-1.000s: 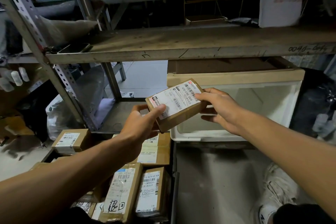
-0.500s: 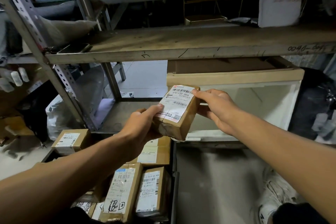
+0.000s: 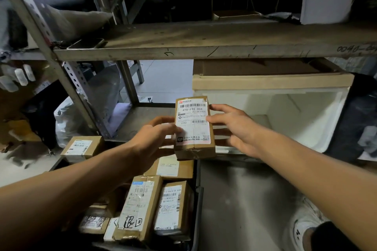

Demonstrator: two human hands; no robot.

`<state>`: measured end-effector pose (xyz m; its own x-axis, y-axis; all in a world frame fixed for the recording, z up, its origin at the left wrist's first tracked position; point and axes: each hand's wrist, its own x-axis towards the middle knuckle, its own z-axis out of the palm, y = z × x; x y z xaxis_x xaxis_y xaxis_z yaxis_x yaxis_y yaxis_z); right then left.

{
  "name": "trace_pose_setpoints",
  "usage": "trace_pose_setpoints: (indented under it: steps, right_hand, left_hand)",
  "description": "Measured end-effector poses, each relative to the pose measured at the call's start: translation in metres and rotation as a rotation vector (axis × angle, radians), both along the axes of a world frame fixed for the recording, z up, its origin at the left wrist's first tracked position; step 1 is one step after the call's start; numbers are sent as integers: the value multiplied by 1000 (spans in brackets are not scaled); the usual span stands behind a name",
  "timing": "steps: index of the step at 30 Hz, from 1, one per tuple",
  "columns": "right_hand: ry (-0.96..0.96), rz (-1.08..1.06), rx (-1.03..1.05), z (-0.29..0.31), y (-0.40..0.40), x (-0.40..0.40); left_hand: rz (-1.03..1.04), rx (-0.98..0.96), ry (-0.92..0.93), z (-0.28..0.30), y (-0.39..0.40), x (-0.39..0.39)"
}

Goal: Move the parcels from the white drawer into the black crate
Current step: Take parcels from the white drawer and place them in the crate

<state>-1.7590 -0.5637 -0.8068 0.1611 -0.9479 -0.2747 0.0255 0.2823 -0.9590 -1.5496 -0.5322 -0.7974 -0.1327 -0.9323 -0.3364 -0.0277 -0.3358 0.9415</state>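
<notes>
- Far left, a small labelled box (image 3: pixel 82 147) sits at the corner of the black crate (image 3: pixel 197 206), beside a perforated shelf upright (image 3: pixel 61 63).
- Down in the crate, several parcels lie packed together; one long parcel (image 3: pixel 137 208) carries handwriting on its label.
- The left hand (image 3: pixel 152 140) grips the held parcel (image 3: pixel 193 127) from its left side, thumb across the label, fingers curled behind.
- That parcel is up in the air, label facing us, above the crate's far end and in front of the white drawer (image 3: pixel 285 116).
- The right hand (image 3: pixel 234 130) touches its right edge, fingers spread and fairly straight.
- Bottom right, a white shoe (image 3: pixel 304 228) stands on the floor.
</notes>
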Motion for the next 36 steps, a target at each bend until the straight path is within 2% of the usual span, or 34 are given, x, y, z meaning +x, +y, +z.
trace_pose_setpoints:
  steps: [8,17,22,27,30,32,36]
  right_hand:
    - [72,82,112,-45,-6,43]
    - [195,101,227,-102,14,62]
    - [269,127,277,-125,34,65]
    - [363,308,353,-140,58,67]
    - [375,315,361,-145,59,68]
    - [405,327,356,-142,56,66]
    - [485,367,332,-128,53,68]
  left_hand:
    - [41,106,-108,-32,-15,31]
    - [-26,240,-240,-94,-13,49]
    - [-84,303,-279,-122,1,58]
    - [-252,387,-423,-145,12,65]
    - [-401,332,-565,-144,12,64]
    - [-416,278,-637,-141,10,64]
    - [-399,293,-656,-131,6,64]
